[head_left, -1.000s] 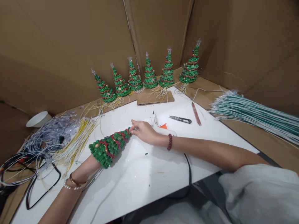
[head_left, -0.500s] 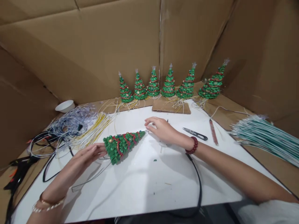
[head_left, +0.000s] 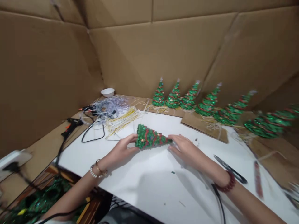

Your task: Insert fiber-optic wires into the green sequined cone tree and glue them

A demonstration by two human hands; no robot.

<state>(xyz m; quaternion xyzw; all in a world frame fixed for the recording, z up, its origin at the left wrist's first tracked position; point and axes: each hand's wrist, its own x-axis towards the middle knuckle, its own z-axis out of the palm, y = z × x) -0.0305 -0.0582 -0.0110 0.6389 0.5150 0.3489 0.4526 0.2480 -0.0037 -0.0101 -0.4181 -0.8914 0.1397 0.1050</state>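
A small green beaded Christmas tree (head_left: 149, 140) with red garland lies on its side on the white board (head_left: 149, 183). My left hand (head_left: 121, 150) grips its wide base, fingers curled round it. My right hand (head_left: 184, 149) pinches the pointed tip, fingers pressed together at the top. Both wrists wear bracelets.
A row of finished beaded trees (head_left: 205, 102) stands along the cardboard wall at the back. Bundles of white and yellow wires (head_left: 116, 113) and black cables lie at the left, with a white bowl (head_left: 107, 92) behind. Black snips (head_left: 230, 169) lie right of my right arm.
The view has swung left. The tree has been carried leftward across the board, with my left hand now closed on its base and my right hand still at its tip.
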